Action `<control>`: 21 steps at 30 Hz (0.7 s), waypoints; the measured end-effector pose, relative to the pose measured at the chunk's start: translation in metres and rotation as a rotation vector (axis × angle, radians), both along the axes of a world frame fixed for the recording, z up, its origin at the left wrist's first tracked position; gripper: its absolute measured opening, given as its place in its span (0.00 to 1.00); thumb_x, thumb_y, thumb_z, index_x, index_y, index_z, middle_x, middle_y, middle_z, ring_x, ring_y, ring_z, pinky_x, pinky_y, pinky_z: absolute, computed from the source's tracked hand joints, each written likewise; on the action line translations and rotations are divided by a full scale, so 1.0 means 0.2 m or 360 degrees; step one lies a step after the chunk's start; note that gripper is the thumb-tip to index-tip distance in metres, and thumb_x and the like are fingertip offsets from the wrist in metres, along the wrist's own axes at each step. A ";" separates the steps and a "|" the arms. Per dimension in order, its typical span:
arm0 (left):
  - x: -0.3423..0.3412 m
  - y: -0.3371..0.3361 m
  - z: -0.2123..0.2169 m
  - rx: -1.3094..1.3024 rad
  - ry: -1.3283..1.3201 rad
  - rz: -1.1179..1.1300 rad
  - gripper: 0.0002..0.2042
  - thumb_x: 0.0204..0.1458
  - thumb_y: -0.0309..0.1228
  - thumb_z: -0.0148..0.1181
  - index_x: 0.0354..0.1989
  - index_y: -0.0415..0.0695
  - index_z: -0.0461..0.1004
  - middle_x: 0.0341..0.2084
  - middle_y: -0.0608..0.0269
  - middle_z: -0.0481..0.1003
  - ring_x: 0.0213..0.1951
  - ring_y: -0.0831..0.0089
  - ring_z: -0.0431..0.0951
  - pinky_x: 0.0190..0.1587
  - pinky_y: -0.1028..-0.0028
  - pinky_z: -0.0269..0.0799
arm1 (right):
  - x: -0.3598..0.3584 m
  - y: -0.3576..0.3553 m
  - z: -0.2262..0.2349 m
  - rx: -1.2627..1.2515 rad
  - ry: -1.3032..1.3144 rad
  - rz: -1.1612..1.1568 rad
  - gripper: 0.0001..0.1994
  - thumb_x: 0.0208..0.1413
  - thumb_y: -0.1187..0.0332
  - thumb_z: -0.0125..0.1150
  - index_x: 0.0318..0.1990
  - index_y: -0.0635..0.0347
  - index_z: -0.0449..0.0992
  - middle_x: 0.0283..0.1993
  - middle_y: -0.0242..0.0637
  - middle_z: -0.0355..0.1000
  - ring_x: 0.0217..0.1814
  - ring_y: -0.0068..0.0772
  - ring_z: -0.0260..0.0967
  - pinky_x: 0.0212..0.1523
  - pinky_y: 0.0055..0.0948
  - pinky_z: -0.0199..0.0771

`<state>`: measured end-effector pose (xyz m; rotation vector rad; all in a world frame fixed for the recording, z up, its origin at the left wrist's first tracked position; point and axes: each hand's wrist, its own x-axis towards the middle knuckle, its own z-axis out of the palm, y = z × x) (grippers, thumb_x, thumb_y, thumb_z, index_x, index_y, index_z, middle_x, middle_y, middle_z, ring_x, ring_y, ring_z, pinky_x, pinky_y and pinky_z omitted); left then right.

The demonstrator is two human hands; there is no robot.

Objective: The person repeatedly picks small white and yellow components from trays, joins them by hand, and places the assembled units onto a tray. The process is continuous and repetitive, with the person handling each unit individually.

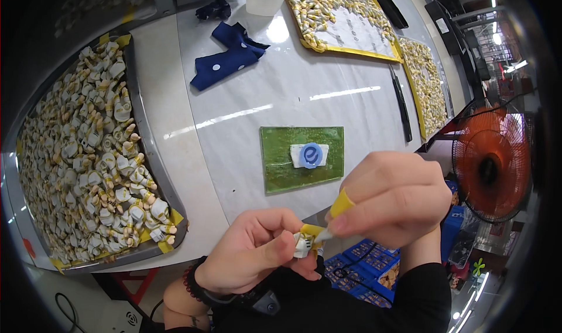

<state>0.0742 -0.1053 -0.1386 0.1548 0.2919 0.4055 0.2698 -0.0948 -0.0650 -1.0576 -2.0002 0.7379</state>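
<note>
We pinch a small white-and-yellow part (304,243) between the thumb and curled fingers of our left hand (252,254), closed firmly around it, with the palm turned inward and the wrist bent up from the lower edge. A dark bead bracelet (190,281) circles that wrist. The part sits just below the front edge of the white table (234,151), in front of our chest and between both hands. Our right hand (392,198) arches over it from the right, knuckles up, fingers folded down tight on a thin tool (325,234) whose tip touches the part; the thumb wears a yellow finger cot (341,204).

Far left on the table lies a grey metal tray (153,157) heaped with many of the same white-and-yellow parts (88,157), with yellow tape at its corners. Toward the back, a navy cloth with white dots (229,55) lies crumpled. At the middle, just beyond our hands, a green mat (301,158) carries a white pad with a blue round mark (310,155). Farther back and right, two yellow-edged trays (357,37) hold more parts, and a dark strip (401,104) lies between them. Off the table's right side stands an orange fan (492,166), and blue crates (363,268) sit on the floor under our hands.
</note>
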 end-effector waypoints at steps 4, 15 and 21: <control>-0.01 0.00 -0.05 -0.0082 -0.0296 -0.0058 0.15 0.56 0.37 0.54 0.40 0.34 0.67 0.30 0.57 0.74 0.34 0.72 0.77 0.42 0.67 0.76 | 0.02 0.03 -0.02 0.0118 0.0014 0.0221 0.05 0.39 0.79 0.62 0.28 0.64 0.77 0.28 0.38 0.72 0.26 0.32 0.70 0.25 0.24 0.71; 0.02 0.01 -0.03 -0.0105 -0.0360 -0.0136 0.12 0.55 0.34 0.55 0.37 0.36 0.69 0.30 0.59 0.73 0.34 0.75 0.76 0.41 0.73 0.73 | 0.02 0.03 -0.05 0.0152 0.0068 0.0373 0.07 0.40 0.78 0.62 0.30 0.69 0.75 0.32 0.43 0.71 0.29 0.36 0.71 0.28 0.26 0.72; 0.00 0.02 0.03 0.0241 -0.0019 0.0044 0.09 0.53 0.27 0.58 0.39 0.34 0.69 0.32 0.61 0.74 0.35 0.76 0.75 0.42 0.76 0.71 | 0.02 0.00 -0.02 0.0188 0.0096 0.0376 0.07 0.40 0.79 0.60 0.31 0.70 0.75 0.32 0.43 0.71 0.29 0.35 0.71 0.29 0.26 0.74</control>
